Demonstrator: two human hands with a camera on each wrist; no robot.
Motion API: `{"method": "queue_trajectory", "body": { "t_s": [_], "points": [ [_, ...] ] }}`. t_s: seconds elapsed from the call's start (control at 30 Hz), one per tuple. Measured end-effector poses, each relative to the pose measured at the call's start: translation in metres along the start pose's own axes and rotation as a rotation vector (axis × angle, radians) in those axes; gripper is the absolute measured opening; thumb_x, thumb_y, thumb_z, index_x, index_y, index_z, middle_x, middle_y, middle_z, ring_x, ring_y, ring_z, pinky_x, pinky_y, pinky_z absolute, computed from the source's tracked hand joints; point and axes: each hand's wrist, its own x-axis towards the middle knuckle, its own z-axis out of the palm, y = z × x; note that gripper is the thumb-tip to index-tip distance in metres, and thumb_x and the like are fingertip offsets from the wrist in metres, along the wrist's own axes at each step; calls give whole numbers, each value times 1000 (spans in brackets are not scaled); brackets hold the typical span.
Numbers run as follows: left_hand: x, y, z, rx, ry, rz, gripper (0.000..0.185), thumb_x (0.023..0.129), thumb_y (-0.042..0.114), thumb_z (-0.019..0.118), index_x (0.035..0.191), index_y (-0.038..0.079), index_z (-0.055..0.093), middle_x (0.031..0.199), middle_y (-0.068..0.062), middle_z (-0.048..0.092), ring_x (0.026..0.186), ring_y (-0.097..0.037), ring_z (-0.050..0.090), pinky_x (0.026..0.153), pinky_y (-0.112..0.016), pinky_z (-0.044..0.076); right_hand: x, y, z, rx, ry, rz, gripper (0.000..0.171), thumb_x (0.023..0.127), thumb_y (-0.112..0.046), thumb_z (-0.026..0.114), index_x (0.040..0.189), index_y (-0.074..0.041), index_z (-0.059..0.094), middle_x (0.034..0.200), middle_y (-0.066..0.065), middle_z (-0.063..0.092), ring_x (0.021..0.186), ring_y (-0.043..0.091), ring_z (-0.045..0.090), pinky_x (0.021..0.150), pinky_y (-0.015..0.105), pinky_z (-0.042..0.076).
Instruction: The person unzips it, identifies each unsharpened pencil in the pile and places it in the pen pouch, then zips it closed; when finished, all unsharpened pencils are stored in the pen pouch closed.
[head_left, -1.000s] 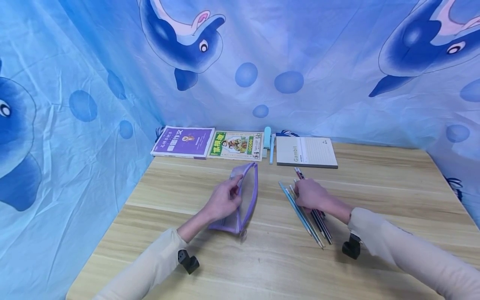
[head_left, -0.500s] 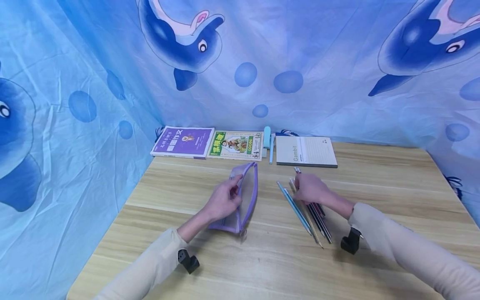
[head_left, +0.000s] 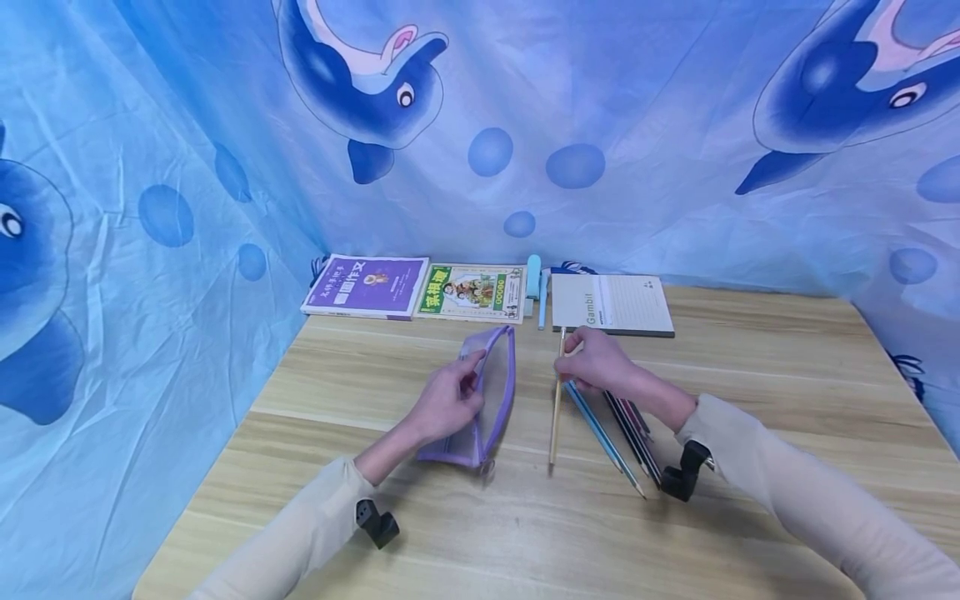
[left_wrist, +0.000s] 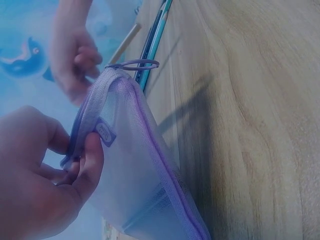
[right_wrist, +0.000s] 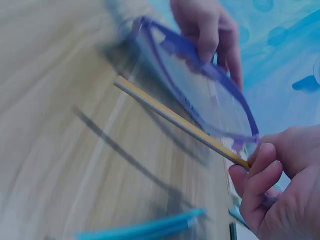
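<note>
My left hand (head_left: 447,402) grips one edge of a see-through pencil case (left_wrist: 135,190) with purple trim; its zipped mouth gapes toward the right. In the right wrist view the opening of the case shows as a purple loop. My right hand (head_left: 597,360) pinches a yellow pencil (right_wrist: 175,119) near its upper end, lifted off the table between the case and the other pencils. Under and beside that hand lie blue pencils (head_left: 600,432) and several dark pencils (head_left: 632,433) on the wood.
Along the back of the table (head_left: 480,533) lie a purple book (head_left: 371,285), a green-and-cream book (head_left: 472,292), a light-blue stapler-like item (head_left: 533,277), a blue pen (head_left: 543,300) and a Gambit notebook (head_left: 613,303). A blue dolphin-print sheet (head_left: 637,100) hangs behind.
My right hand has taken the yellow pencil from among the others and carried it left toward the case. My left hand and the case have stayed in place.
</note>
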Motion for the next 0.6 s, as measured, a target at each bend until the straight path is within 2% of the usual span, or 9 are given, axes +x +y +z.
{"method": "queue_trajectory", "body": {
  "t_s": [0.17,0.4,0.6],
  "points": [
    [0,1,0,11,-5,4,70,77,-9,63,144,-11,43,85,-3,59,76,-17,55,63,-28,54,6,-14,13,128,15,22,37,84,-6,63,116,1,46,81,14,70,44,10,48,37,20,33],
    [-1,0,-1,23,8,9,70,76,-9,63,143,-11,44,84,-2,59,76,-16,55,64,-28,54,15,-26,31,159,54,-22,33,85,-7,63,114,-1,47,84,15,72,48,14,53,40,23,38],
    [0,-1,-1,19,13,24,70,76,-8,63,143,-11,44,84,-2,59,75,-16,56,63,-28,54,19,-35,40,232,73,-3,32,86,-3,62,113,0,46,80,14,70,46,13,51,39,22,39]
  ]
}}
